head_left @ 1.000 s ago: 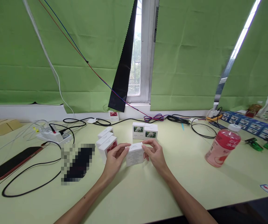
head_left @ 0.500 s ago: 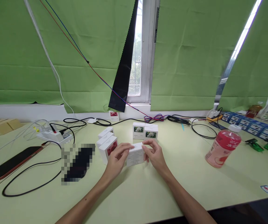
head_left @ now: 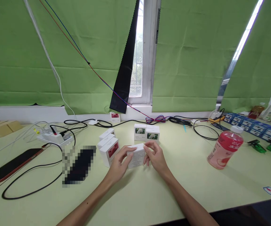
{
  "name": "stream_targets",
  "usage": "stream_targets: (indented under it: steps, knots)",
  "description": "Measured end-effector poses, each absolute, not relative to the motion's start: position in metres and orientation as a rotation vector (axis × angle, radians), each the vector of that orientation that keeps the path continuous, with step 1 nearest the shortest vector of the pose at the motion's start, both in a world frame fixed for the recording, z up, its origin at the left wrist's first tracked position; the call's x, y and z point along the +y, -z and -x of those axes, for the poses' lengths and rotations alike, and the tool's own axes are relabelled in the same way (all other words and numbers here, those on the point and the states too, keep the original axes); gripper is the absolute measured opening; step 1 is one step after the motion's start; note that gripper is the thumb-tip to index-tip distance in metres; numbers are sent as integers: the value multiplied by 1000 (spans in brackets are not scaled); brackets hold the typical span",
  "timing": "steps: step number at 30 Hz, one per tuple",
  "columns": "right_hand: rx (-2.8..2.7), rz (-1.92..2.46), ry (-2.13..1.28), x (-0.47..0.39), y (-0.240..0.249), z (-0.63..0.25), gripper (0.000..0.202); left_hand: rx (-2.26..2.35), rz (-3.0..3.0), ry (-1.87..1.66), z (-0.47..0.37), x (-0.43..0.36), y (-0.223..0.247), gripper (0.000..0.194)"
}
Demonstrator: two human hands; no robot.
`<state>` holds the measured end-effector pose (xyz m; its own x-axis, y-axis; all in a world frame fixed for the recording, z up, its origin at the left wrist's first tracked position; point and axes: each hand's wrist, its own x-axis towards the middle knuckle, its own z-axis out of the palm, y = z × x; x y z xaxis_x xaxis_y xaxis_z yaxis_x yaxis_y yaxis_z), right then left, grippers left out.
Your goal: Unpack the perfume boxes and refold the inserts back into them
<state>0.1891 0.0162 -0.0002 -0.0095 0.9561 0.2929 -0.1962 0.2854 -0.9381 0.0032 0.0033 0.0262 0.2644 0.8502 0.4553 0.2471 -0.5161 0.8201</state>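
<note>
A small white cardboard box (head_left: 136, 159) with fine print on its near face stands upright between my hands. My left hand (head_left: 119, 161) is closed on its left side, thumb on the near face and fingers over the top edge. At the top right corner, my right hand (head_left: 156, 157) pinches the box between thumb and fingers. Left of it stands a row of white boxes (head_left: 106, 154), the nearest with a red flower picture. Behind my hands are two white boxes (head_left: 140, 133) with white flower pictures. The held box's far face is hidden.
A pink drink bottle (head_left: 225, 147) stands at the right. Blue boxes (head_left: 255, 128) and green clips (head_left: 258, 146) lie beyond it. On the left are a phone (head_left: 15, 163), a black cable (head_left: 31, 197) and a power strip (head_left: 55, 137). Another red-flower box (head_left: 115, 117) rests by the wall.
My left hand's thumb and fingers have shifted slightly on the box, and the box has moved slightly left. My right hand keeps nearly the same place.
</note>
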Motion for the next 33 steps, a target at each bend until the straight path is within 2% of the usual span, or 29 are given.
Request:
stream_targets:
  steps: [8, 15, 23, 33]
  knots:
    - [-1208, 865, -1045, 18, 2, -189, 38, 1075, -2232, -1234, -3, -2, -23, 28]
    - [-1233, 858, -1015, 15, 1, -188, 36, 1092, -2365, -1127, -4, -7, -21, 44]
    - [-1324, 861, -971, 12, 1, -188, 38, 996, -2248, -1027, -3, -10, -19, 57]
    - [-1462, 820, -932, 9, -1, -194, 45, 971, -2123, -1014, -8, -7, -14, 56]
